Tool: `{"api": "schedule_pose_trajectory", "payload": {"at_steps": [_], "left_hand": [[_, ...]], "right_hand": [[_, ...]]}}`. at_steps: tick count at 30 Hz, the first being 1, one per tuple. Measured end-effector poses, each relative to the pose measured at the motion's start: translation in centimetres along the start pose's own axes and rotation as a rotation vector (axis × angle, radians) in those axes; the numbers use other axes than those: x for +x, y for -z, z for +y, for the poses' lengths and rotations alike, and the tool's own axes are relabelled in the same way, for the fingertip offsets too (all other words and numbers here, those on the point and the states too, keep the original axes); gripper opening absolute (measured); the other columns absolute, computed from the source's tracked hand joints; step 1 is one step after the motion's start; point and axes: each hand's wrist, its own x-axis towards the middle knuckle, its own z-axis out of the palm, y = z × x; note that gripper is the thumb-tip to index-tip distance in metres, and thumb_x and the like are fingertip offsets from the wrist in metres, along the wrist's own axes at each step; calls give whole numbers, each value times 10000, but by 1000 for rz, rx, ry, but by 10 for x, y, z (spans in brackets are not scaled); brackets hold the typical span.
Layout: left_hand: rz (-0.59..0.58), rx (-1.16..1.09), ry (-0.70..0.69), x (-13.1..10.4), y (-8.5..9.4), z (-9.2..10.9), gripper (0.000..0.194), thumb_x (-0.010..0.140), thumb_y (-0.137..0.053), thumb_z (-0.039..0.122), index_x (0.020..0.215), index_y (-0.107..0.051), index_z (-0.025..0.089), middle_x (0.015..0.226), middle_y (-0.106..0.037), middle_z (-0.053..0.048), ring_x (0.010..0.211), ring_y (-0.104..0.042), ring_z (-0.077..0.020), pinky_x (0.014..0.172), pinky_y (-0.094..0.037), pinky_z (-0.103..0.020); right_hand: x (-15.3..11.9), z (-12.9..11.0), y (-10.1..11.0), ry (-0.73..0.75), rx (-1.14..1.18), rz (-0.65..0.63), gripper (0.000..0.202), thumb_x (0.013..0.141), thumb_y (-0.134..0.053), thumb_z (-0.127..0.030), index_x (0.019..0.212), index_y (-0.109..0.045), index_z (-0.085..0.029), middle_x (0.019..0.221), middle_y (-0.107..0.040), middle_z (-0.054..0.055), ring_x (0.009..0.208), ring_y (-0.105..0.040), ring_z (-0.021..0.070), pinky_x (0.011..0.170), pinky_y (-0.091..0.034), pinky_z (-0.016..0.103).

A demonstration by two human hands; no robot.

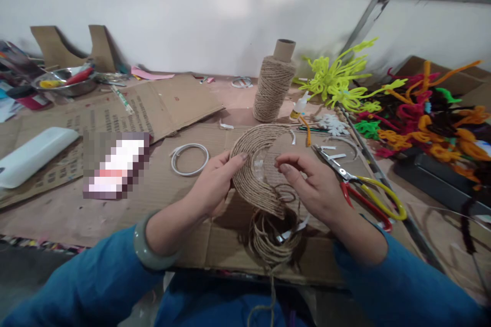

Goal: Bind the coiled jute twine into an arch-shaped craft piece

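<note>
My left hand (pixel 213 184) grips the outer left edge of a crescent-shaped piece wrapped in brown jute twine (pixel 249 171), thumb on its front. My right hand (pixel 312 186) pinches the twine at the crescent's inner edge, fingers curled. A loose coil of the same twine (pixel 268 237) hangs below the crescent and trails down over the table edge toward my lap. Both sleeves are blue, and a pale green bangle (pixel 148 250) sits on my left wrist.
A tall spool of jute twine (pixel 273 84) stands behind the crescent. Red-and-yellow-handled scissors (pixel 360 189) lie right of my right hand. A white ring (pixel 190 158), flattened cardboard (pixel 126 107), a glue bottle (pixel 299 106), and a pile of coloured pipe cleaners (pixel 422 112) surround the work area.
</note>
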Motion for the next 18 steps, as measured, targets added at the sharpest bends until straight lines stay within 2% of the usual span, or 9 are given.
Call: {"api": "schedule_pose_trajectory", "payload": {"at_steps": [2, 4, 6, 7, 9, 11, 14, 18], "left_hand": [[6, 16, 8, 0, 0, 0, 202, 781, -684, 285, 897, -708, 121, 818, -750, -59, 763, -687, -171, 706, -515, -256], [-6, 23, 38, -2, -1, 1, 200, 764, -698, 282, 881, -712, 121, 791, -746, -60, 733, -682, -168, 684, -517, -253], [-50, 19, 83, -4, -2, 1, 198, 750, -709, 280, 865, -718, 119, 755, -740, -60, 677, -670, -156, 642, -512, -242], [-83, 13, 109, -6, -3, 1, 196, 745, -713, 281, 854, -722, 119, 733, -735, -58, 645, -661, -147, 620, -508, -235], [-149, 1, 169, -8, -5, 2, 180, 735, -722, 278, 820, -725, 119, 685, -723, -52, 590, -642, -132, 590, -505, -226], [-187, -3, 219, -9, -6, 3, 169, 729, -727, 279, 798, -726, 125, 654, -711, -45, 568, -633, -126, 590, -512, -230], [-187, 50, 271, -9, -5, 5, 179, 687, -761, 276, 786, -724, 132, 659, -705, -44, 586, -636, -127, 603, -518, -230], [-169, 139, 330, -7, -2, 5, 199, 639, -781, 252, 785, -705, 140, 676, -693, -35, 576, -625, -123, 577, -496, -223]], "right_hand": [[0, 2, 1, 26, -26, 72, 101, 882, -545, -252, 937, -613, -200, 881, -687, 49, 786, -646, 167, 682, -535, 298], [2, 7, 5, 11, -7, 202, 162, 874, -571, -279, 1016, -599, -208, 1006, -670, 75, 906, -635, 188, 758, -538, 330], [5, 13, 9, -94, 135, 249, 264, 888, -557, -343, 1116, -574, -211, 1029, -662, 82, 900, -646, 185, 720, -552, 320], [7, 15, 11, -170, 242, 205, 305, 899, -534, -384, 1147, -565, -207, 969, -671, 73, 816, -660, 172, 636, -552, 294], [9, 17, 12, -317, 437, 33, 349, 905, -513, -432, 1144, -581, -187, 779, -671, 35, 619, -647, 143, 478, -501, 242], [10, 14, 12, -410, 549, -114, 335, 888, -544, -425, 1089, -625, -169, 634, -639, 2, 507, -610, 122, 416, -457, 216], [9, 7, 8, -448, 588, -144, 279, 853, -599, -389, 1004, -669, -164, 582, -630, -11, 471, -591, 107, 415, -460, 208], [6, 2, 4, -446, 556, -128, 262, 849, -601, -361, 1006, -670, -163, 604, -651, -8, 500, -610, 107, 451, -490, 209]]}}
